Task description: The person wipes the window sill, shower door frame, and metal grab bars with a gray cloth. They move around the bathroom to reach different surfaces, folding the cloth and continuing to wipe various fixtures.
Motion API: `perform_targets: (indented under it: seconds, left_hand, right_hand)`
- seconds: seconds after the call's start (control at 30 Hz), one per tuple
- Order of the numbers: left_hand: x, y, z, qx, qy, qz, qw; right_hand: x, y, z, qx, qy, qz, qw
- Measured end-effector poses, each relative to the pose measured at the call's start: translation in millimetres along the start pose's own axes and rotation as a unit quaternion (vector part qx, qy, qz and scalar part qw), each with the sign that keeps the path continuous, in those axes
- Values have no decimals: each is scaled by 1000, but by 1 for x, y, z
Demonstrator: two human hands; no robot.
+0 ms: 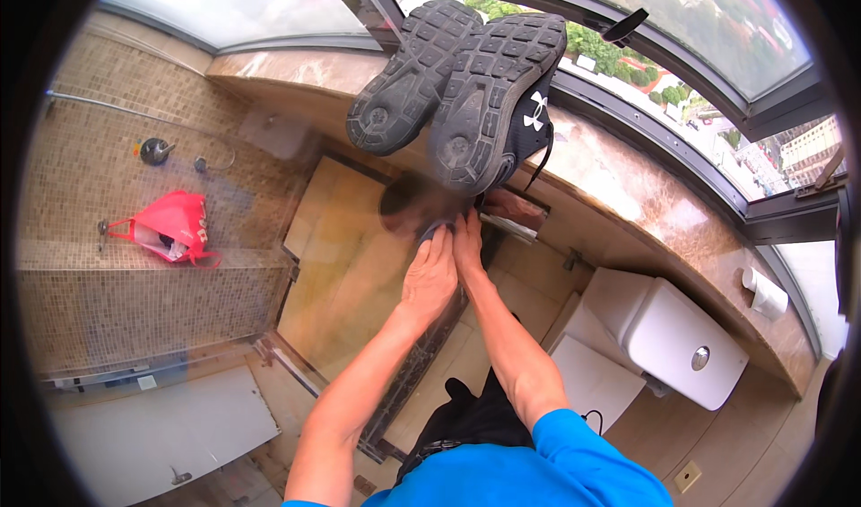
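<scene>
While hands grip dark blurred object, lugged rubber-soled shoes overhead

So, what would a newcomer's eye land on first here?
The pair of black shoes, soles toward the camera, resting against the marble window ledge at top centre. Just below, the left hand and right hand meet on something dark and blurred. A red bag hangs on the tiled wall at left.

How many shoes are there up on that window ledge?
2: the left shoe and the right shoe sit side by side on the marble ledge, soles facing the camera, above both hands. None seem hidden.
</scene>
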State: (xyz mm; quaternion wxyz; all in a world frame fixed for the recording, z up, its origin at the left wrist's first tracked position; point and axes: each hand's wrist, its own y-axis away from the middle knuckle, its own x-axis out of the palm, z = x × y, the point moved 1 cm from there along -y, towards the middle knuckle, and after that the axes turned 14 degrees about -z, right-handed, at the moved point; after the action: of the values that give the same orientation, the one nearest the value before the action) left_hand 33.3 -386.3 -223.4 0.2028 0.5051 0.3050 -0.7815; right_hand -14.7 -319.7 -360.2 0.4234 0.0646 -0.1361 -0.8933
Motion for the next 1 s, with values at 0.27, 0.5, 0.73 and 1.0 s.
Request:
perform_targets:
  seconds: [0.27, 0.5, 0.73, 1.0]
  left_hand:
    - [19, 35, -5, -13, 33, 32, 999]
    - [24, 29, -6, 12, 28, 44, 999]
    - [9, 111, -20, -4, 45, 82, 996]
    - [-38, 231, -29, -33, 53, 80, 995]
  right_hand:
    - [-12, 31, 0, 164, 3, 29, 986]
    - [-13, 25, -17, 112, 50, 40, 992]
    - [-10, 106, -73, 223, 53, 80, 970]
    - [-2, 234, -122, 302, -60, 104, 946]
